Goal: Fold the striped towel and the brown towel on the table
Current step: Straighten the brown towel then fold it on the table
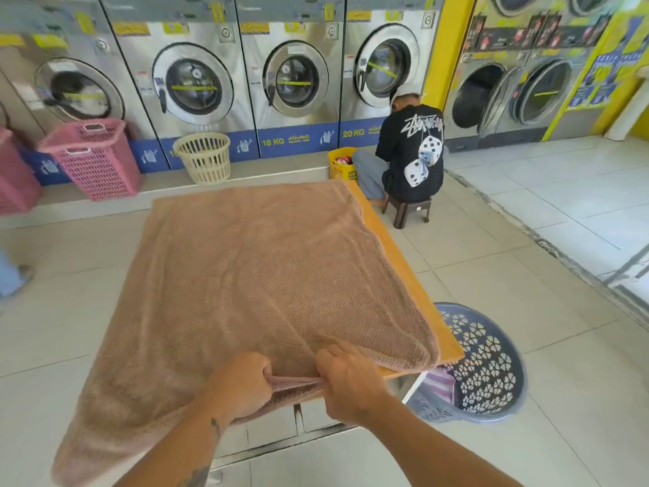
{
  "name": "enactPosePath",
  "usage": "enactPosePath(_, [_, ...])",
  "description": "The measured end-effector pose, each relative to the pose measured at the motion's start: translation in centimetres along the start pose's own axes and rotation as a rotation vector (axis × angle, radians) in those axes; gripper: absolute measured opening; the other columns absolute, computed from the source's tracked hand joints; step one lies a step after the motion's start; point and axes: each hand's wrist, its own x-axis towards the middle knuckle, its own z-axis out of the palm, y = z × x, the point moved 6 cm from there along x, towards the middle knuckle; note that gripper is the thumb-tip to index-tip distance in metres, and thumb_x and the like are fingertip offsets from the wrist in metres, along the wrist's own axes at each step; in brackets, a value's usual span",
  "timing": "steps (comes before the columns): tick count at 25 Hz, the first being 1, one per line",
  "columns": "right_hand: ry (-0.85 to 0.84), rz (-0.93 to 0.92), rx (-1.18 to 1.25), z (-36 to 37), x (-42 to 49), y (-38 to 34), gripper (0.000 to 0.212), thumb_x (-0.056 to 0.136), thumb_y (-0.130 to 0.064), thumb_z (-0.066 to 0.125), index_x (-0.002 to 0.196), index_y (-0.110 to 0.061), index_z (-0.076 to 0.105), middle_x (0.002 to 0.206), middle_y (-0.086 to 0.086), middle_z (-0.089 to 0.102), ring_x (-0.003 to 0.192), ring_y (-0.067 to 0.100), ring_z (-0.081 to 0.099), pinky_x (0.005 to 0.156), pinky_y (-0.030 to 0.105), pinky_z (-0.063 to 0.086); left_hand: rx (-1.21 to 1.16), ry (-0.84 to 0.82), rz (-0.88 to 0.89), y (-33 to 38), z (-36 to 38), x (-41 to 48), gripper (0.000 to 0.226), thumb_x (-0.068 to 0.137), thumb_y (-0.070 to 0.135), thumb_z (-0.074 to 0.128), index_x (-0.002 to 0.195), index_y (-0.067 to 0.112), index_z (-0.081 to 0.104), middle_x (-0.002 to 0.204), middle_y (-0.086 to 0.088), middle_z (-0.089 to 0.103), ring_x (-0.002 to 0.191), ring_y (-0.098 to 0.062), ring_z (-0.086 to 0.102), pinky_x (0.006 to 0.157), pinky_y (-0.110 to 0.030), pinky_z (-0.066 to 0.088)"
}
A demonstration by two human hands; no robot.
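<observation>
Brown towel (pixel 253 275), seen from the head camera, covers nearly the whole tabletop (pixel 397 254). Bare wood shows only along the right edge, and the towel's left side spills over the left edge and hangs past the near left corner. The left hand (pixel 242 384) and right hand (pixel 347 381) sit close together at the near edge, each gripping the bunched near hem. The towel stretches away from them, its long axis toward the far edge. Striped cloth (pixel 439 384), likely the striped towel, lies in the blue basket (pixel 491 363) by the near right corner.
</observation>
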Motion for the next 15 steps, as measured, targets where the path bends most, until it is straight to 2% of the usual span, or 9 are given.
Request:
enactPosePath(2, [-0.114,0.016,-0.015,0.6,-0.4,1.2,0.02,0.078,-0.008,0.054,0.095,-0.019,0.048,0.098,0.005,0.062,0.098,0.027,0.052,0.082,0.035,0.042,0.039,0.082,-0.044,0.2,0.1,-1.2,0.025,0.08,0.007,0.056,0.065,0.027,0.053,0.077,0.007,0.054,0.071,-0.011,0.053,0.058,-0.028,0.044])
enactPosePath(4, [-0.23,0.023,-0.065,1.3,-0.5,2.1,0.025,0.078,-0.007,0.052,0.1,-0.018,0.056,0.102,0.005,0.062,0.099,0.027,0.052,0.081,0.033,0.045,0.098,0.135,-0.097,-0.7,0.6,-2.6,0.023,0.081,0.009,0.057,0.07,0.028,0.049,0.085,0.005,0.05,0.079,-0.014,0.053,0.063,-0.027,0.044])
enactPosePath(6, [-0.286,-0.011,-0.122,2.1,-0.4,2.4,0.032,0.079,-0.009,0.051,0.109,-0.017,0.059,0.114,0.006,0.059,0.109,0.028,0.048,0.091,0.036,0.045,0.153,0.181,-0.142,-2.3,1.5,-4.2,0.022,0.081,0.007,0.056,0.077,0.026,0.046,0.092,0.002,0.047,0.086,-0.018,0.049,0.069,-0.029,0.044])
enactPosePath(8, [-0.296,-0.06,-0.181,2.9,-0.5,2.0,0.042,0.078,-0.012,0.054,0.12,-0.016,0.054,0.125,0.008,0.051,0.119,0.03,0.042,0.106,0.041,0.038,0.196,0.221,-0.222,-4.1,2.2,-6.0,0.024,0.081,0.002,0.054,0.089,0.024,0.048,0.101,0.002,0.046,0.091,-0.018,0.045,0.077,-0.029,0.045])
enactPosePath(9, [-0.278,-0.064,-0.205,3.1,-0.5,1.8,0.047,0.077,-0.013,0.056,0.123,-0.017,0.05,0.127,0.008,0.047,0.12,0.03,0.041,0.109,0.042,0.035,0.209,0.244,-0.256,-4.9,2.3,-6.8,0.026,0.081,0.002,0.054,0.094,0.023,0.05,0.104,0.002,0.047,0.092,-0.018,0.045,0.08,-0.03,0.046])
enactPosePath(12, [-0.234,-0.003,-0.321,3.4,-0.2,2.1,0.057,0.078,-0.02,0.06,0.131,-0.02,0.04,0.132,0.007,0.044,0.121,0.03,0.041,0.106,0.042,0.037,0.208,0.329,-0.302,-6.8,2.2,-8.3,0.03,0.081,-0.001,0.053,0.103,0.019,0.05,0.109,0.0,0.047,0.094,-0.019,0.045,0.079,-0.029,0.046])
enactPosePath(15, [-0.191,0.036,-0.392,2.9,0.6,1.6,0.043,0.083,-0.023,0.052,0.125,-0.023,0.047,0.127,0.002,0.055,0.116,0.026,0.049,0.099,0.04,0.039,0.158,0.371,-0.308,-8.8,2.0,-8.9,0.033,0.083,0.0,0.053,0.109,0.017,0.047,0.112,-0.001,0.043,0.096,-0.019,0.043,0.078,-0.028,0.044])
